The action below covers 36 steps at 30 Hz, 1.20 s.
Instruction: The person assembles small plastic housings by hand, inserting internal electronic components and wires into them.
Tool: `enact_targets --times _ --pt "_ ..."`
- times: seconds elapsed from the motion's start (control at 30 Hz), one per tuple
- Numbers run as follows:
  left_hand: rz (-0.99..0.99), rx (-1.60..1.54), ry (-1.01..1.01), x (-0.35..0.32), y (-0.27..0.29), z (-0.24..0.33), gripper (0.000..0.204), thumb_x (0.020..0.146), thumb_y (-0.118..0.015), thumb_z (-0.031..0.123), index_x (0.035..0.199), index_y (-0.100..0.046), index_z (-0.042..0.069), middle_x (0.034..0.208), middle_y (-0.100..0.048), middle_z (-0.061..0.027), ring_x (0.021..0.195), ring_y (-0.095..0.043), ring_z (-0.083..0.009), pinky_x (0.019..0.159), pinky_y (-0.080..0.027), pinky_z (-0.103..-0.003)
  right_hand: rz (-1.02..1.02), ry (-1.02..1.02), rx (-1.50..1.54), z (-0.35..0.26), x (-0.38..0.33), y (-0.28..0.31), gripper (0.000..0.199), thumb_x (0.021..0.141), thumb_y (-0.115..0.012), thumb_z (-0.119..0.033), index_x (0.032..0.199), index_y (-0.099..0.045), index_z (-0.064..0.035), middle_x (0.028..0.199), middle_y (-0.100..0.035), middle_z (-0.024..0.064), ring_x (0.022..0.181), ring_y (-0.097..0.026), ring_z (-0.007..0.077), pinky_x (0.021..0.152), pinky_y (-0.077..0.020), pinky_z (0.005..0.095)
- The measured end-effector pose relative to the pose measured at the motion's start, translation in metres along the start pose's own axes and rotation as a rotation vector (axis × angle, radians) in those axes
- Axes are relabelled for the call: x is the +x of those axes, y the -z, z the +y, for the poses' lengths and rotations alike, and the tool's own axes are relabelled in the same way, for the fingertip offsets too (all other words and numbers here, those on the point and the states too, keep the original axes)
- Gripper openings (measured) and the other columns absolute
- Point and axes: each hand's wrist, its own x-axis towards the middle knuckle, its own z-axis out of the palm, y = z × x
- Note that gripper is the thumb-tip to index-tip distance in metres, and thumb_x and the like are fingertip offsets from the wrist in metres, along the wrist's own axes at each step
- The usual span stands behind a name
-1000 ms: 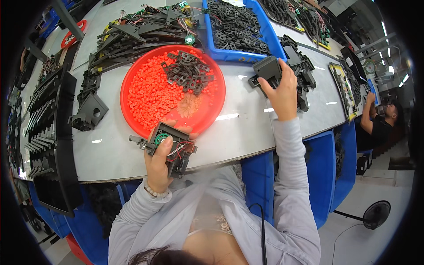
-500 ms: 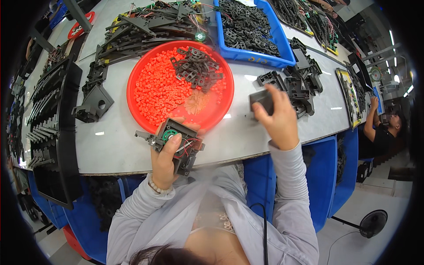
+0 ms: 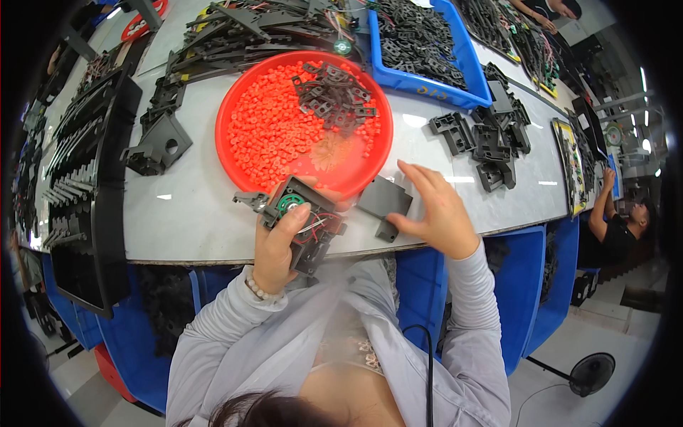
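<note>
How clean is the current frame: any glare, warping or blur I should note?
Head view: white glare patches on the tabletop, one just right of the red tray; head view: fisheye bending curves the table's front edge, with corners fading to black; head view: things crowding the left rim are hard to make out, while the dark housing in the left hand reads fairly clearly.

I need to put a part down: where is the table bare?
White tabletop shows bare between the black rack and left hand, nearer than the dark bracket; a smaller patch lies between the dark housings and the yellow-edged tray. Crowded: beyond the red tray, with heaped dark strips and the blue bin.
</note>
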Motion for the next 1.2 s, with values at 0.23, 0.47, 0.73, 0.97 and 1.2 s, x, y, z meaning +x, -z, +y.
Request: enact_targets --times 0.23,0.47,0.73,0.97,1.2 --pt "-0.072 0.014 0.008 0.003 -0.001 0.002 0.044 0.088 -0.047 0.021 0.125 -0.034 0.000 0.112 -0.054 -0.0249 0.102 -0.058 -0.0333 0.082 -0.053 -0.041 0.023 -0.175 -0.087 -0.026 -0.003 -0.024 0.057 0.063 -0.070 -0.017 0.116 -0.054 -0.0034 0.103 -0.057 0.0147 0.097 -0.053 0.0307 0.079 -0.0461 0.0383" --pt "-0.126 -0.049 -0.016 0.004 0.007 -0.008 0.065 0.082 -0.061 0.043 0.127 -0.034 0.005 0.116 -0.052 -0.0198 0.104 -0.057 -0.0312 0.085 -0.051 -0.042 0.122 -0.254 0.399 -0.034 -0.009 -0.002 0.055 0.064 -0.068 -0.015 0.114 -0.054 0.0013 0.100 -0.058 0.0152 0.089 -0.056 0.0281 0.080 -0.0448 0.0336" --pt "-0.130 -0.127 -0.069 -0.003 0.000 -0.018 0.110 0.053 -0.057 0.077 0.133 -0.030 0.007 0.124 -0.049 -0.0066 0.114 -0.049 -0.0161 0.096 -0.043 -0.035 0.171 0.078 0.341 -0.099 0.021 0.001 0.063 0.054 -0.072 -0.014 0.113 -0.055 -0.0012 0.098 -0.057 0.0155 0.086 -0.056 0.0322 0.075 -0.0471 0.0394" --pt "-0.140 -0.123 -0.011 -0.007 0.002 -0.016 0.109 0.051 -0.059 0.075 0.132 -0.033 0.006 0.125 -0.049 -0.0083 0.112 -0.051 -0.0179 0.093 -0.045 -0.036 0.141 0.074 0.247 -0.107 0.024 -0.003 0.066 0.049 -0.073 -0.012 0.112 -0.054 -0.0030 0.097 -0.056 0.0129 0.082 -0.055 0.0303 0.071 -0.0466 0.0390" --pt "-0.144 -0.022 0.011 0.000 -0.004 -0.003 0.083 0.066 -0.077 0.048 0.123 -0.036 0.006 0.118 -0.049 -0.0081 0.107 -0.053 -0.0175 0.088 -0.048 -0.034 0.156 0.070 0.225 -0.108 0.025 -0.002 0.068 0.050 -0.073 -0.012 0.114 -0.054 -0.0040 0.096 -0.055 0.0124 0.082 -0.055 0.0302 0.070 -0.0462 0.0388"
